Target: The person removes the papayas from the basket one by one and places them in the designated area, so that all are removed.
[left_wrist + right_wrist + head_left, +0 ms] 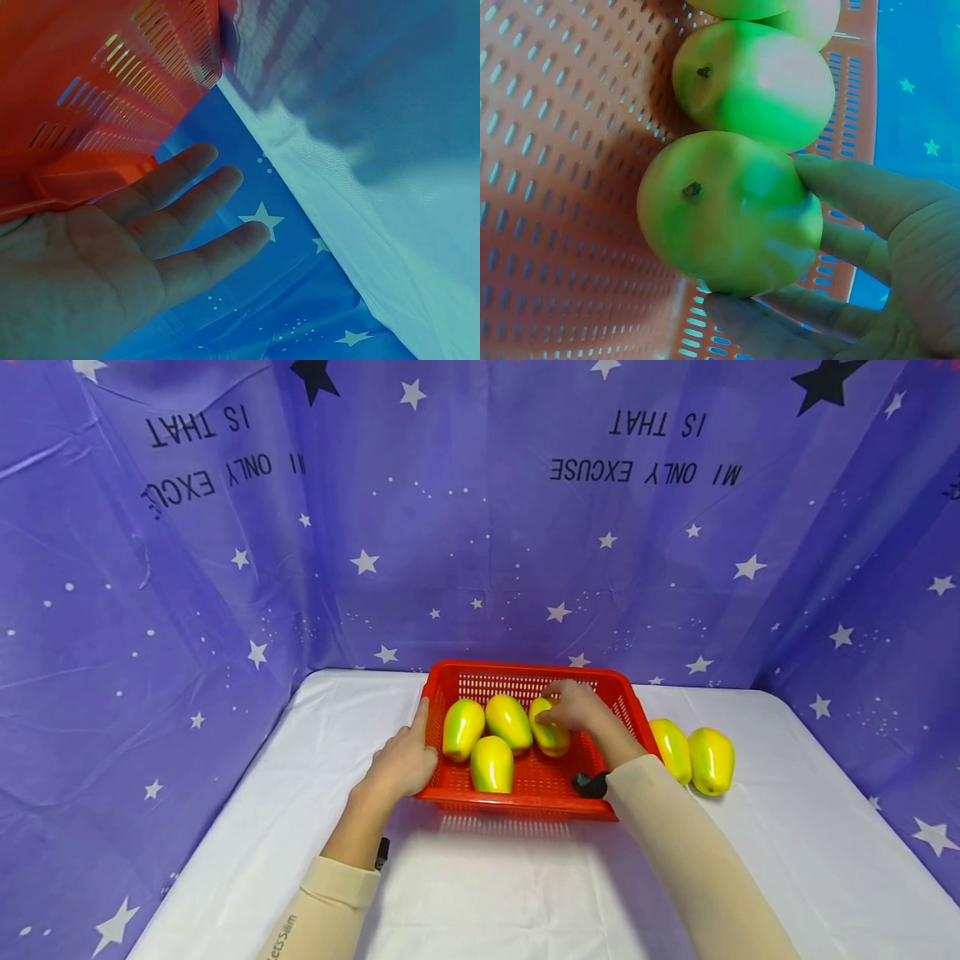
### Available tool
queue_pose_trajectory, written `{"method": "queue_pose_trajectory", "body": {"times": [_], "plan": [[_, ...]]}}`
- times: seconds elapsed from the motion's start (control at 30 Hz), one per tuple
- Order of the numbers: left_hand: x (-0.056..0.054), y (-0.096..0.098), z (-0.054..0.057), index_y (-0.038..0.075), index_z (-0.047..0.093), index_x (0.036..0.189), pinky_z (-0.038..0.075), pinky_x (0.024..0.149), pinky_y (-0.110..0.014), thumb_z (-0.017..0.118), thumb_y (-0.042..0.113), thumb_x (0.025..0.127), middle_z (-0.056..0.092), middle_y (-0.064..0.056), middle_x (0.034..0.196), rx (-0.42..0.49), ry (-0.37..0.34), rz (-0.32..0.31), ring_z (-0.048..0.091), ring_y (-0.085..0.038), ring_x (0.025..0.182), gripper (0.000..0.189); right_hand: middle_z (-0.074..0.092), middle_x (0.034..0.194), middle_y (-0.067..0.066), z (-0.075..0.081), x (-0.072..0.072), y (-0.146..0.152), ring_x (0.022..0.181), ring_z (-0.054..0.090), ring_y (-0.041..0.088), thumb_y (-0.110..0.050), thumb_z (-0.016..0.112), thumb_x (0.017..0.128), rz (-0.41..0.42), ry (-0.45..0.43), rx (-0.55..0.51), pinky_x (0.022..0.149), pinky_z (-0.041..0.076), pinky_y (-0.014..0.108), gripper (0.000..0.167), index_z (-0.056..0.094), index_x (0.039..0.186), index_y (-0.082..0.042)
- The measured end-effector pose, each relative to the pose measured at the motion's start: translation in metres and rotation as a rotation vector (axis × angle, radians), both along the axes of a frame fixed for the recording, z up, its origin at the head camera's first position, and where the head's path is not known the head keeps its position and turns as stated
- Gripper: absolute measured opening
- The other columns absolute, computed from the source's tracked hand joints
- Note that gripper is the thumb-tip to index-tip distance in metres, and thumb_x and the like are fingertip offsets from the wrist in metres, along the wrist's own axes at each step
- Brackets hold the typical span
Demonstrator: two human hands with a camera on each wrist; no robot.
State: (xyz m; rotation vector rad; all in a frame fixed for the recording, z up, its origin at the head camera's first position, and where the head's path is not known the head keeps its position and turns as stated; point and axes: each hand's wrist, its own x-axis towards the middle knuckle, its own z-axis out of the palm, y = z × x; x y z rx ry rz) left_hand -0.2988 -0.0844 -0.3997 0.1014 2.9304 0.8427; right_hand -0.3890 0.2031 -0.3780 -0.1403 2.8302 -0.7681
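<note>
A red plastic basket (517,800) with slotted walls stands on the white table. Inside lie glossy yellow-green mangoes, among them a left one (462,729), a back one (508,723) and a front one (492,765). My right hand (577,706) reaches in over the right side and grips another mango (731,214), thumb on one side and fingers curved round the other. That mango sits beside a neighbouring mango (754,86). At the basket's left rim rests my left hand (401,760). Three of its fingers (184,214) extend straight outside the wall; its thumb is hidden in the left wrist view.
Two more mangoes, one (671,750) close by the basket's right wall and one (711,762) beside it, lie on the white cloth (495,893). A purple star-printed curtain (480,527) encloses the table at the back and both sides.
</note>
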Motion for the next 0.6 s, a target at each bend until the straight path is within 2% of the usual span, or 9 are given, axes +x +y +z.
{"method": "queue_pose_trajectory", "body": {"times": [0.23, 0.37, 0.6], "plan": [[-0.001, 0.0, 0.0, 0.017, 0.003, 0.168, 0.043, 0.103, -0.066, 0.042, 0.017, 0.095, 0.056, -0.026, 0.142, -0.003, 0.002, -0.007, 0.059, -0.044, 0.124, 0.083, 0.06, 0.138, 0.022, 0.008, 0.002, 0.003, 0.113, 0.062, 0.036, -0.027, 0.078, 0.088, -0.013, 0.002, 0.015, 0.084, 0.062, 0.04, 0.063, 0.059, 0.145, -0.008], [-0.002, -0.001, -0.001, 0.016, 0.003, 0.168, 0.044, 0.103, -0.066, 0.042, 0.017, 0.095, 0.056, -0.026, 0.142, -0.006, -0.002, -0.004, 0.06, -0.044, 0.123, 0.083, 0.061, 0.137, 0.021, 0.01, 0.002, 0.008, 0.11, 0.062, 0.035, -0.028, 0.078, 0.089, -0.025, -0.01, 0.025, 0.081, 0.062, 0.038, 0.063, 0.059, 0.145, -0.009], [-0.002, 0.0, -0.001, 0.016, 0.003, 0.168, 0.046, 0.1, -0.065, 0.042, 0.018, 0.095, 0.057, -0.026, 0.139, -0.014, 0.004, -0.006, 0.062, -0.043, 0.117, 0.083, 0.063, 0.136, 0.02, 0.02, 0.005, 0.013, 0.088, 0.066, 0.028, -0.03, 0.077, 0.089, -0.004, 0.033, 0.039, 0.07, 0.06, 0.033, 0.059, 0.061, 0.142, -0.008]]}}
